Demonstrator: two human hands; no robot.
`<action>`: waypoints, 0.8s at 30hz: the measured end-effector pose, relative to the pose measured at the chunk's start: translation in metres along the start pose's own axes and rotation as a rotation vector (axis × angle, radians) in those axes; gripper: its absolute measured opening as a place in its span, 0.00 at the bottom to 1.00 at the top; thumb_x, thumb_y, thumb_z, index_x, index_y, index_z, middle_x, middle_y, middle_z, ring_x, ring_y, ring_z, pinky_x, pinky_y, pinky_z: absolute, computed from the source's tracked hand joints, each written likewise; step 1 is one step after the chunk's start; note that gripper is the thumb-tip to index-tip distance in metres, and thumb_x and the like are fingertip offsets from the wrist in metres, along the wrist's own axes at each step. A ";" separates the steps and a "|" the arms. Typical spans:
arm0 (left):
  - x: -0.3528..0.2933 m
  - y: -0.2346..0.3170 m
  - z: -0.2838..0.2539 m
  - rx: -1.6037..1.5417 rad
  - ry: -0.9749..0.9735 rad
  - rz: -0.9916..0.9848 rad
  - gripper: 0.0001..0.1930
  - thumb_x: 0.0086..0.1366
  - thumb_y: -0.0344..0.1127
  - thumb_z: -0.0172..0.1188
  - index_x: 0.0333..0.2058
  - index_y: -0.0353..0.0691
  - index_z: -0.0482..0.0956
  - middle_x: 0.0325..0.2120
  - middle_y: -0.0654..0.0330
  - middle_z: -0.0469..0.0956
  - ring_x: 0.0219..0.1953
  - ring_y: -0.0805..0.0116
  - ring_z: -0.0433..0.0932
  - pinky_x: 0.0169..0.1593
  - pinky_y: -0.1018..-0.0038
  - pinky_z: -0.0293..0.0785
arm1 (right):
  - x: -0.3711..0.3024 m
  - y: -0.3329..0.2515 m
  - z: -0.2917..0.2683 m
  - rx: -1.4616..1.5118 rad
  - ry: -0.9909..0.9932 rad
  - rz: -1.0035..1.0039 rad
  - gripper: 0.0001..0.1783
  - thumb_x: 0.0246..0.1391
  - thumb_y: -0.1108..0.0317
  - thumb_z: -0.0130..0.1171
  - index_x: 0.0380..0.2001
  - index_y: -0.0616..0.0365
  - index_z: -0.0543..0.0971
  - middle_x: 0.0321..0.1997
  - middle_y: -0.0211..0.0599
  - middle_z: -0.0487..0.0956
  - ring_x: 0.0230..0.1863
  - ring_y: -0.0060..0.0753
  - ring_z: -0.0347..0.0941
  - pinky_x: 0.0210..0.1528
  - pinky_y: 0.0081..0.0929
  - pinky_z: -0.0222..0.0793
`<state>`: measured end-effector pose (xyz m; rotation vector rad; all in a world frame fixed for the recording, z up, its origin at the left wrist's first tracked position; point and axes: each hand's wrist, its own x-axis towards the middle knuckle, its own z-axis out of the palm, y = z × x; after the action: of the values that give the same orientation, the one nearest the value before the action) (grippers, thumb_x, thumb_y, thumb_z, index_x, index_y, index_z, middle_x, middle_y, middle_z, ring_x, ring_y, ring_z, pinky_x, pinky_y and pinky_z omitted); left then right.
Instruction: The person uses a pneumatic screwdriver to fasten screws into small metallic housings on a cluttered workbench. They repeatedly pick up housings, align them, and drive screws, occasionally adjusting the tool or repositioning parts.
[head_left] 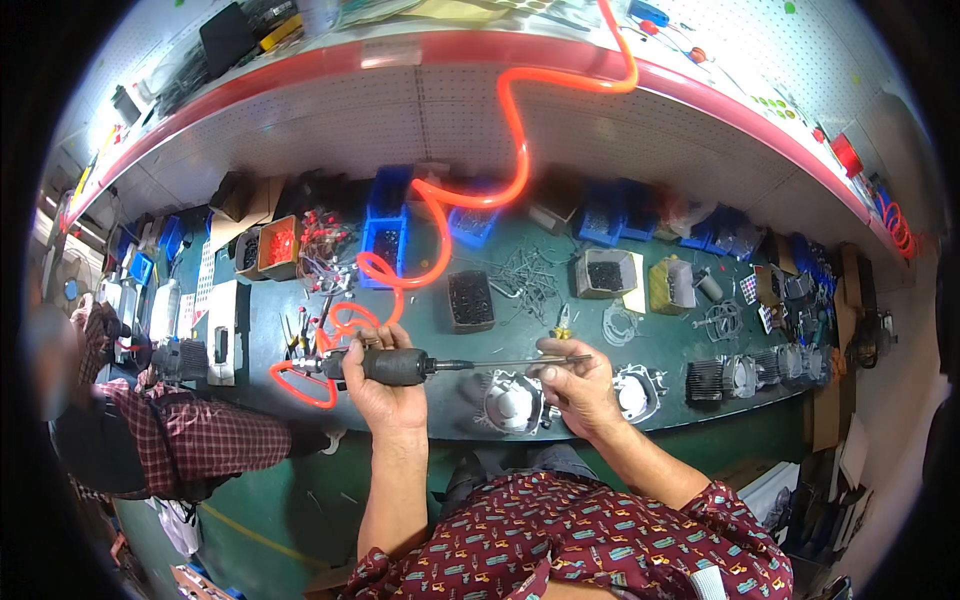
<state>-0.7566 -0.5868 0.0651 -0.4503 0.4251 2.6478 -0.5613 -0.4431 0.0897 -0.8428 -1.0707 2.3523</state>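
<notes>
My left hand (388,402) is wrapped round the dark body of an air screwdriver (398,367), which lies level above the near edge of the bench. Its long thin bit (488,362) points to the right. The tip end of that bit is pinched between the thumb and fingers of my right hand (582,392); whether a screw sits there is too small to tell. An orange coiled air hose (520,150) runs to the tool's left end. Below the bit, a silvery metal casting (510,404) rests on the bench, with a second casting (636,396) partly behind my right hand.
Blue bins (385,240) line the back of the green bench (540,330). A box of dark screws (471,301) stands mid-bench, near loose wire parts (535,275). Finned castings (740,376) sit at right. A co-worker's plaid sleeve (225,435) is at left. A red-edged shelf (450,48) hangs above.
</notes>
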 end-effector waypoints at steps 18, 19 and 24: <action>0.013 0.008 0.001 0.085 0.035 0.083 0.07 0.65 0.33 0.60 0.35 0.36 0.76 0.33 0.61 0.79 0.39 0.67 0.78 0.58 0.67 0.74 | 0.118 0.033 -0.139 -0.644 0.076 0.073 0.14 0.54 0.68 0.64 0.40 0.65 0.82 0.34 0.33 0.82 0.36 0.21 0.74 0.43 0.22 0.70; 0.013 0.006 0.001 0.087 0.029 0.083 0.07 0.65 0.33 0.60 0.35 0.36 0.76 0.33 0.61 0.79 0.39 0.67 0.78 0.58 0.67 0.74 | 0.126 0.032 -0.143 -0.710 0.054 0.066 0.13 0.53 0.68 0.64 0.40 0.65 0.82 0.34 0.33 0.82 0.36 0.21 0.75 0.42 0.22 0.70; 0.013 -0.002 -0.001 0.091 0.033 0.096 0.07 0.65 0.33 0.59 0.35 0.36 0.75 0.33 0.61 0.78 0.40 0.67 0.78 0.59 0.68 0.74 | 0.177 0.043 -0.171 -0.944 -0.097 0.009 0.15 0.53 0.68 0.64 0.41 0.69 0.81 0.37 0.38 0.83 0.38 0.23 0.78 0.44 0.24 0.73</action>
<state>-0.7667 -0.5814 0.0593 -0.4565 0.5886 2.7031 -0.5804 -0.2760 -0.0951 -1.0102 -2.2711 1.8299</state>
